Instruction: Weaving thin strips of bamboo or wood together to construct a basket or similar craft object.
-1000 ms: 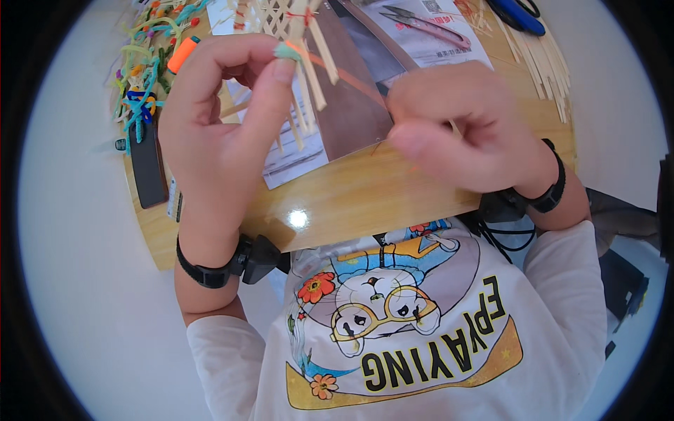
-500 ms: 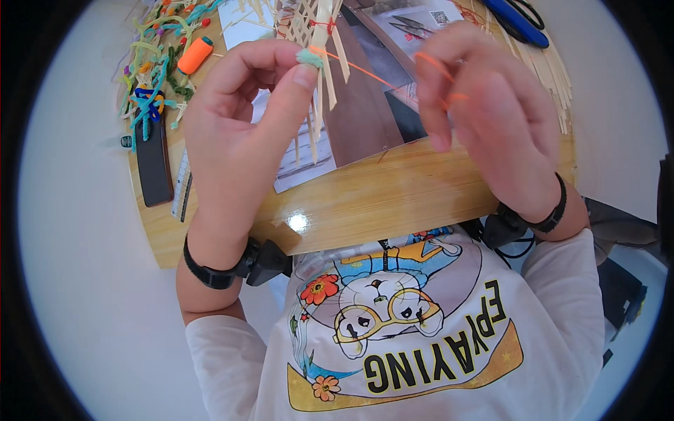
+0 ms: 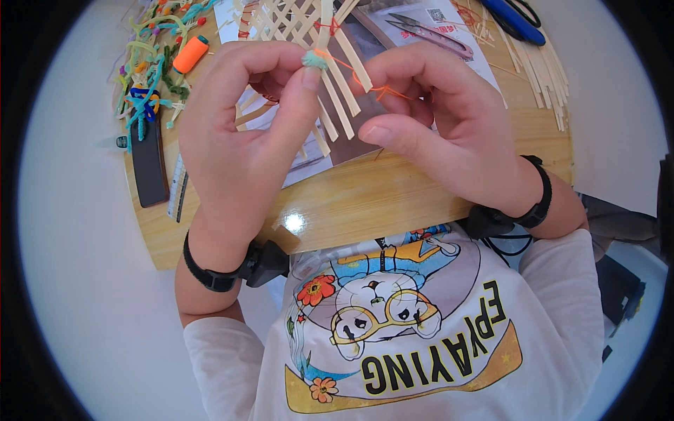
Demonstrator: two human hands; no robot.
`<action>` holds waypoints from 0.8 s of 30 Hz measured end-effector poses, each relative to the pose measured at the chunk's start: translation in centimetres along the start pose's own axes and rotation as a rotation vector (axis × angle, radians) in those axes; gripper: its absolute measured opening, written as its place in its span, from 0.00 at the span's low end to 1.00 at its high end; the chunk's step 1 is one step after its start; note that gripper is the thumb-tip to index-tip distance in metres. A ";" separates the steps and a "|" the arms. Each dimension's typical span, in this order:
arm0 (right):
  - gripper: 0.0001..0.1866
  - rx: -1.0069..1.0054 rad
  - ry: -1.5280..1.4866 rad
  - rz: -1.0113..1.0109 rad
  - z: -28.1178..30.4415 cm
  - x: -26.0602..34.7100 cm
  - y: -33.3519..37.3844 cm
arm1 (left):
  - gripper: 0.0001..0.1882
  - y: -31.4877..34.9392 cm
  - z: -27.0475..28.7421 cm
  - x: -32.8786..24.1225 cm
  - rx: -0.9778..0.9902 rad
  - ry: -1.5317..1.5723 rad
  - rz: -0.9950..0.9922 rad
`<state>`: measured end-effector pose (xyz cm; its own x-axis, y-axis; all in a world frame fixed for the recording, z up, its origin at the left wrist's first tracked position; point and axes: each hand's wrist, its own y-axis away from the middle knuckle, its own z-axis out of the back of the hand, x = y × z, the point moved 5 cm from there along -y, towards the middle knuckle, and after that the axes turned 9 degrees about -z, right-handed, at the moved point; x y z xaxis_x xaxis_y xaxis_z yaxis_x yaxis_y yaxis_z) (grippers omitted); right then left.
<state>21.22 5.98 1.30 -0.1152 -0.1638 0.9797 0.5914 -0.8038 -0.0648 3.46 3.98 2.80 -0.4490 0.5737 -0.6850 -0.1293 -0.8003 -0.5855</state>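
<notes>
My left hand pinches a small mint-green fuzzy tuft between thumb and fingertips, against the tip of a pale strip. An orange thread runs from the tuft toward my right hand. There the thread's loose, kinked end lies by the curled fingers, while the thumb stands apart from them; I see nothing firmly gripped. Between and beyond both hands is an open lattice of woven bamboo strips, its loose strip ends pointing toward me. A red tie binds some strips near the tuft.
On the left lie an orange thread spool, tangled colourful fuzzy stems, a dark flat case and a ruler. Printed sheets lie beneath the lattice. Tweezers, blue-handled scissors and loose bamboo strips are on the right.
My right hand has moved left, closer to my left hand, and its thumb has spread from the fingers. The once taut orange thread now hangs slack. More of the lattice shows.
</notes>
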 end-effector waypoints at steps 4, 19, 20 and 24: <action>0.16 0.012 -0.022 -0.052 -0.3 -0.6 -0.2 | 0.07 -0.1 -0.2 -0.3 0.017 -0.046 -0.056; 0.03 -0.019 -0.069 -0.027 -0.3 -0.3 -0.3 | 0.09 -0.5 0.0 -1.3 -0.024 -0.196 -0.282; 0.03 -0.008 -0.107 -0.036 -0.3 -0.4 -0.3 | 0.09 -0.4 -0.1 -1.3 0.001 -0.159 -0.262; 0.03 -0.019 0.095 0.077 -0.3 0.1 -0.1 | 0.07 -0.5 -0.1 -0.4 -0.051 -0.057 -0.182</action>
<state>20.89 5.84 1.30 -0.1462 -0.2782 0.9493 0.5864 -0.7973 -0.1433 3.82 4.14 3.35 -0.4720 0.6958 -0.5413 -0.1682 -0.6738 -0.7195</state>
